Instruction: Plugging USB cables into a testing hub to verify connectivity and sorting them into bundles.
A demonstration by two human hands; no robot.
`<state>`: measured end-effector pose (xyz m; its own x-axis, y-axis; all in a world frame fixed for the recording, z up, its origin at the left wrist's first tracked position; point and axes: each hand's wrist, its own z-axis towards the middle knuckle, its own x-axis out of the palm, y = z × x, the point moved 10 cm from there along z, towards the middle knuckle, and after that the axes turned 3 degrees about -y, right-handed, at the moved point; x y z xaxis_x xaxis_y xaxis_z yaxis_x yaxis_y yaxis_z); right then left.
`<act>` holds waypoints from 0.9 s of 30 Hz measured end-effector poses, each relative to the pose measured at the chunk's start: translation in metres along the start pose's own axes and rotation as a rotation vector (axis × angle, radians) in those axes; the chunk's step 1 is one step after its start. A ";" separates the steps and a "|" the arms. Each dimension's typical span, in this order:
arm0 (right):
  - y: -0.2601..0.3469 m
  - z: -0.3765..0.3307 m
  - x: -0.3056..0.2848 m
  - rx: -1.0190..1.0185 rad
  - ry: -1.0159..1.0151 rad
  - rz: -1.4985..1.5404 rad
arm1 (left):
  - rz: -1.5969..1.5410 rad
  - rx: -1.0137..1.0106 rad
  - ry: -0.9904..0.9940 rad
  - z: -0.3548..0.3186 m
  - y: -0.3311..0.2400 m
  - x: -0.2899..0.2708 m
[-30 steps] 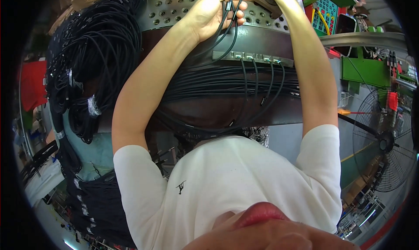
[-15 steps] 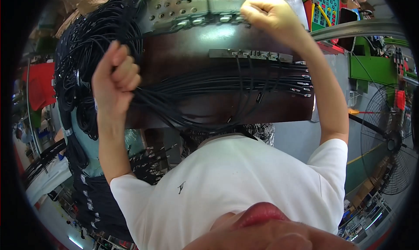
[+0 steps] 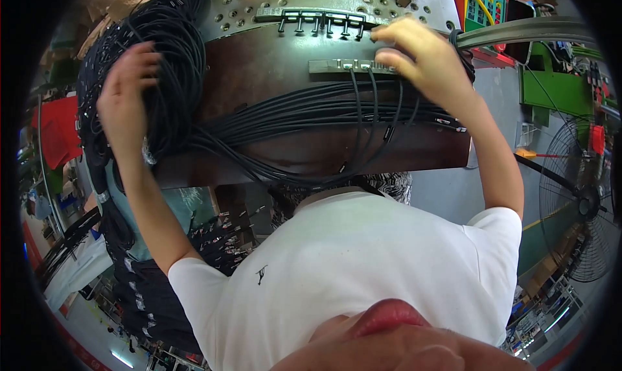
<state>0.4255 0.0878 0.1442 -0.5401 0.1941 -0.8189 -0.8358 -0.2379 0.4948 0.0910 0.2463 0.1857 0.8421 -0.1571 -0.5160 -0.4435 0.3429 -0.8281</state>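
My left hand (image 3: 126, 86) is raised beside a big heap of coiled black cables (image 3: 175, 66), its fingers apart and blurred. Nothing shows in it. My right hand (image 3: 424, 60) hovers with thumb and fingers parted over the right end of a narrow metal strip (image 3: 324, 67), hiding that end. Several black cables are seated in the strip and loop down toward me. Beyond it, a metal bar with black pegs (image 3: 322, 23) lies along the far edge of the brown board. A bundle of black cables (image 3: 285, 121) stretches across the board, with small metallic ends at the right.
The brown board (image 3: 253, 60) lies before me, with a perforated metal plate (image 3: 246, 11) behind it. A curved metal rail (image 3: 525, 33) and a black fan (image 3: 583, 206) stand to the right. More cables (image 3: 220, 238) with bright ends hang at lower left.
Both hands were closed and have opened. My right hand has come nearer, from the far edge down to the metal strip. My left hand has moved left toward the coiled cables.
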 end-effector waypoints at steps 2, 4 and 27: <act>0.000 -0.025 0.015 0.009 0.027 0.040 | -0.365 -0.248 0.687 -0.052 -0.035 0.135; 0.019 -0.028 0.012 -0.070 -0.045 -0.085 | -0.323 -0.541 0.920 -0.105 -0.026 0.196; -0.095 0.164 0.003 -0.406 -0.394 -0.686 | -1.372 -0.196 0.862 0.094 -0.041 0.282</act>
<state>0.4876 0.2669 0.1425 0.0098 0.7132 -0.7009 -0.9287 -0.2533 -0.2707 0.3756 0.2746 0.0950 0.2343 -0.6922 0.6826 0.3644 -0.5884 -0.7218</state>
